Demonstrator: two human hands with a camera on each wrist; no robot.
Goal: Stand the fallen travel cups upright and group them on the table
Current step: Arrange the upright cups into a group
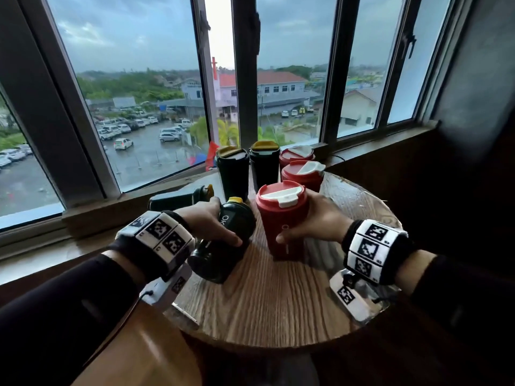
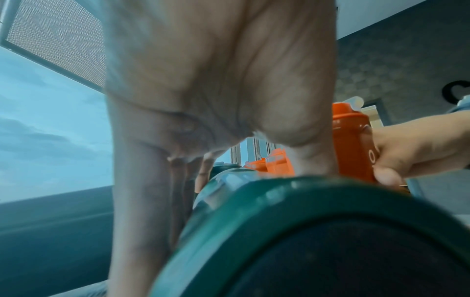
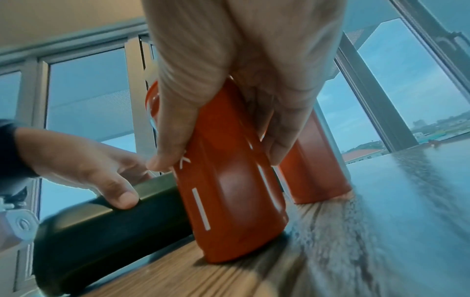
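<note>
My left hand (image 1: 220, 222) grips a dark green travel cup (image 1: 223, 246) that lies on its side at the table's left, yellow-tabbed lid pointing away and base (image 2: 305, 231) toward me. Just to its right, a red cup with a white lid (image 1: 281, 218) stands upright on the round wooden table (image 1: 273, 302), and my right hand (image 1: 299, 218) is wrapped round it. In the right wrist view the thumb and fingers (image 3: 175, 156) clasp the red cup (image 3: 229, 201). Another dark cup (image 1: 178, 200) lies fallen at the back left.
Behind the held cups stand two upright dark cups (image 1: 232, 171) (image 1: 264, 165) and two upright red cups (image 1: 296, 156) (image 1: 303, 174). A wooden window sill (image 1: 111, 215) borders the table's far and left sides. Bare wood spreads toward the table's front edge (image 1: 264, 341).
</note>
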